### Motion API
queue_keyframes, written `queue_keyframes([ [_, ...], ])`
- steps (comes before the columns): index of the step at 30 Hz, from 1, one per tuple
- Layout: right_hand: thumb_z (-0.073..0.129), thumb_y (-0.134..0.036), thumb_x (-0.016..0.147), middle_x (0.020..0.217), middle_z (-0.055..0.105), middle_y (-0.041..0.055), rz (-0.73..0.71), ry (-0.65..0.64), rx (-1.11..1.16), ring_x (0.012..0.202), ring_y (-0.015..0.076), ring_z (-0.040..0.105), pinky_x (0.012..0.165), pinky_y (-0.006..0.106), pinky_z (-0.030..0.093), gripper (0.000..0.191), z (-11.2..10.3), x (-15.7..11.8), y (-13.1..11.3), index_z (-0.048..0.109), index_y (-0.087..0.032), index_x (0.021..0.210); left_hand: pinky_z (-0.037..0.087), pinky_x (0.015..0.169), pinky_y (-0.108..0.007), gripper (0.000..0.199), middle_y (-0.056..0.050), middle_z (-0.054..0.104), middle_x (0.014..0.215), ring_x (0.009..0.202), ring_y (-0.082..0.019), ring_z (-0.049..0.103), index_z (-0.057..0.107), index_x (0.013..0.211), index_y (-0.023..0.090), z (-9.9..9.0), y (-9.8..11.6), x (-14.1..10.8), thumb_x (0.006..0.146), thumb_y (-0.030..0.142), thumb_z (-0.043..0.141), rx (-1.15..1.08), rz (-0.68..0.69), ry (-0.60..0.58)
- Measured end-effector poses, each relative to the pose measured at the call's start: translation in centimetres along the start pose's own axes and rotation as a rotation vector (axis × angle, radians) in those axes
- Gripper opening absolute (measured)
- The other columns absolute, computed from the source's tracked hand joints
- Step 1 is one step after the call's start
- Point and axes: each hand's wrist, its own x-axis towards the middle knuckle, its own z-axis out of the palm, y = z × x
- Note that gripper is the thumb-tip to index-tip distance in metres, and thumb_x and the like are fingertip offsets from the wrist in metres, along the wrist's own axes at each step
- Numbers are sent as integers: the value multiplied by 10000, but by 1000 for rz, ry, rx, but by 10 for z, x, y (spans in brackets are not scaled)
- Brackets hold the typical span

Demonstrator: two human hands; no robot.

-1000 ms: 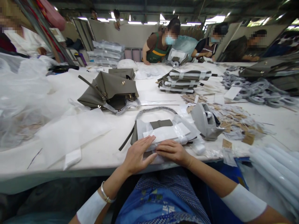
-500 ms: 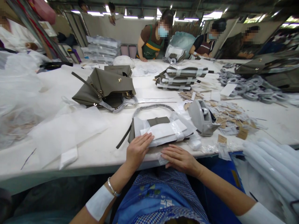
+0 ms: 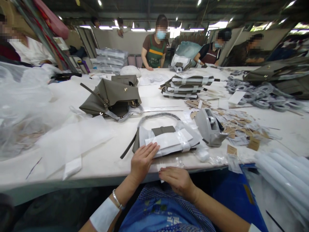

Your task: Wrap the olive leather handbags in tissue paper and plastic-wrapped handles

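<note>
A dark olive handbag [image 3: 169, 130] lies in front of me, partly covered by white wrapping and a white pad, with clear tape across it. My left hand [image 3: 145, 159] rests flat on its near left side, fingers stretched out. At the table's front edge, my right hand [image 3: 180, 182] is closed at the fingertips on a strip of clear tape [image 3: 161, 165] that runs down from the bag's near side. The thumb is mostly hidden. A plastic-wrapped handle [image 3: 158, 115] arches behind the bag. Right of it stands a grey tape dispenser [image 3: 209, 127].
An olive bag [image 3: 116, 96] lies open at the back left. Behind the dispenser are stacked wrapped bags [image 3: 185, 87] and scattered tags [image 3: 238, 124]. White foam rolls [image 3: 285, 177] lie at right, loose plastic [image 3: 21, 109] at left. Co-workers stand across the table.
My right hand has moved left and down toward the table edge, with its fingers drawn closer together at the strip. My left hand stays on the bag. The view has tilted up slightly.
</note>
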Motion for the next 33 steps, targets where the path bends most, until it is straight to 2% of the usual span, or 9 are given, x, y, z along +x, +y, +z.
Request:
queue_keyframes([
  [6, 459, -82, 924, 1054, 765, 71, 81, 9, 57, 1025, 198, 718, 892, 330, 604, 337, 1, -3, -30, 670, -197, 1161, 487, 1006, -408, 444, -28, 598, 1377, 1265, -217, 573, 511, 1400, 228, -1, -1, 3, 968, 128, 496, 28, 26, 34],
  [14, 478, -87, 930, 1037, 769, 61, 89, -3, 60, 1002, 191, 725, 897, 312, 600, 320, -19, 10, -39, 681, -194, 1154, 491, 1000, -400, 462, -33, 595, 1380, 1267, -218, 570, 499, 1413, 243, 0, -2, 3, 968, 119, 493, 47, 33, 12],
  [21, 474, -44, 918, 1011, 775, 45, 88, -5, 73, 965, 165, 734, 877, 287, 598, 354, -39, 36, -34, 686, -210, 1146, 477, 1021, -402, 456, -69, 563, 1423, 1297, -248, 528, 535, 1387, 254, 3, -2, 1, 946, 137, 549, 64, 5, 14],
  [27, 497, -39, 917, 999, 774, 45, 120, -32, 84, 949, 171, 734, 844, 288, 599, 312, -49, 52, -26, 693, -198, 1101, 491, 972, -387, 477, -63, 658, 1211, 1109, -228, 600, 561, 1360, 300, 4, 1, -1, 913, 143, 615, 58, -81, 3],
  [33, 533, -58, 915, 961, 778, 29, 107, -32, 41, 878, 166, 742, 805, 266, 592, 265, -53, 75, -19, 703, -198, 1062, 486, 957, -381, 455, -69, 668, 1174, 1096, -226, 598, 536, 1380, 264, 6, 1, -3, 940, 161, 582, 22, -70, 16],
])
